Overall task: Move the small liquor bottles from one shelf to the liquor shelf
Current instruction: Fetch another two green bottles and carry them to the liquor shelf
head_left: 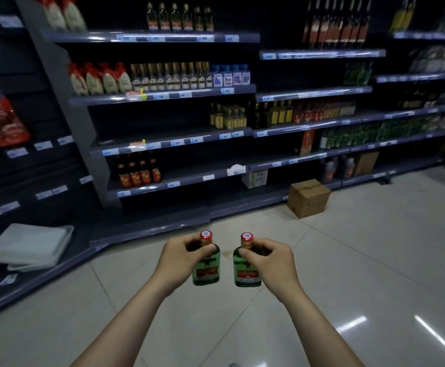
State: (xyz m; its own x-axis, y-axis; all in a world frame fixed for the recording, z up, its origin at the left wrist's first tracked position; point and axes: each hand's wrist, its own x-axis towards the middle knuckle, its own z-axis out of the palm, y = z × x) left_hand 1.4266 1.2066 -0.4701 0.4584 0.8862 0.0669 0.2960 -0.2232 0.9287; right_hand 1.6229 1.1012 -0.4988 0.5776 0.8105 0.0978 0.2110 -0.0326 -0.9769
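Out front over the pale floor tiles, each hand has one small flat bottle pinched up near the shoulder; left hand has thumb and fingers curled round the left green bottle, right hand does the same with the right green bottle; both grips closed snug on the glass, nothing loose. Bottles are upright, side by side with a gap between them, red labels facing the camera, red-topped caps poking out above the fingers; neither is on any shelf, they're in the air. Beyond them is dark shelving with price tags along the edges; a row of dark bottles sits low on it, and more green bottles are off to the right, too blurry to say if they match. Cardboard box sits on the floor by the shelf base; stacked white trays on the bottom shelf at left.
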